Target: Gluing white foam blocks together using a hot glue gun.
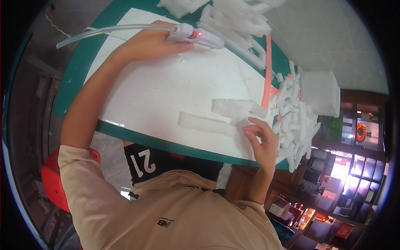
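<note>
My left hand is closed around a white glue gun over the far side of the white board. A small red light glows on the gun, and a long clear glue stick sticks out of its back to the left. My right hand hovers at the board's right side, fingers curled and slightly apart, with nothing visible between them. Beside its fingertips lie two pale foam strips: a nearer one and a wider one just beyond. Whether the fingertips touch either strip I cannot tell.
A white board covers most of the green-edged table. Foam offcuts pile up on the right, and larger foam pieces at the back. A pink strip lies near the right edge. A red stool stands at left.
</note>
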`<control>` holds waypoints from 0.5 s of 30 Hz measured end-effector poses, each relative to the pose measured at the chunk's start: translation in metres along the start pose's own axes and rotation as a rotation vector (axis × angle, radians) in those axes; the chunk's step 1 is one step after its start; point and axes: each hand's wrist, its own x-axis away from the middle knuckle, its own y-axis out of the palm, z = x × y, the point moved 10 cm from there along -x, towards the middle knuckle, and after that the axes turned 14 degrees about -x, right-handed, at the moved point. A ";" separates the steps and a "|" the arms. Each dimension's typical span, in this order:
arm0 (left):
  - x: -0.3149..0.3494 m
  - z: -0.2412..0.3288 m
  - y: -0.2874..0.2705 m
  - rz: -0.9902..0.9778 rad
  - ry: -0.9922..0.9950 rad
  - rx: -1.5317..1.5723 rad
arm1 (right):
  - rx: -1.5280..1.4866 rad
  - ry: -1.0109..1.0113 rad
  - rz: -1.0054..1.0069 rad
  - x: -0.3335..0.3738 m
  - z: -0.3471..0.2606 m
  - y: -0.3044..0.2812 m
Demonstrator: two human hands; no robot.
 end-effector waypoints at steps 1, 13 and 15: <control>-0.001 0.001 0.001 -0.006 0.016 -0.002 | 0.014 0.020 -0.003 0.003 0.004 -0.002; -0.003 0.000 0.005 -0.017 0.020 0.012 | -0.104 0.150 0.006 0.039 0.029 -0.021; -0.002 -0.004 0.003 -0.014 -0.032 0.002 | -0.106 0.151 0.011 0.044 0.029 -0.023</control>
